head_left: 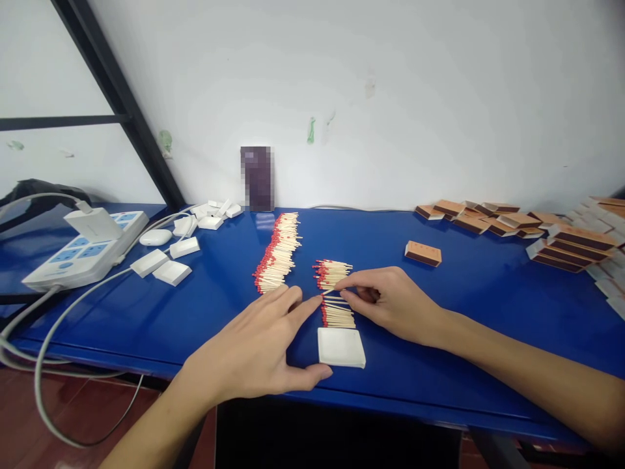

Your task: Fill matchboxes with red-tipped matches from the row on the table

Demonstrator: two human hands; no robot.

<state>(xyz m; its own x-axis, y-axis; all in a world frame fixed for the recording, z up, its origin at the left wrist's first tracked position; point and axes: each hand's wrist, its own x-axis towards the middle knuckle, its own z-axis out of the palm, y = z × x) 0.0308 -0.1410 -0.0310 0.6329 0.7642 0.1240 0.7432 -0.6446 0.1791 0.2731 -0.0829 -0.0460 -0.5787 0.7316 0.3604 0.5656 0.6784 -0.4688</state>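
Our right hand (398, 305) pinches a red-headed wooden match (329, 292), likely light, stiff, snappable, best taken mid-stick; our left hand (254, 348), grasping nothing, fingers its head.

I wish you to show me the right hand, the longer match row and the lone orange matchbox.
Right hand (398, 303): head view, its middle.
Longer match row (284, 251): head view, sticks midway along.
Lone orange matchbox (423, 251): head view, orange face.

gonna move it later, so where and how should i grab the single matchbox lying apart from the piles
Probably from above with the right hand, pinching the matchbox mid-length across its long sides: it lies flat, dark long side facing the camera, and touches no other box.
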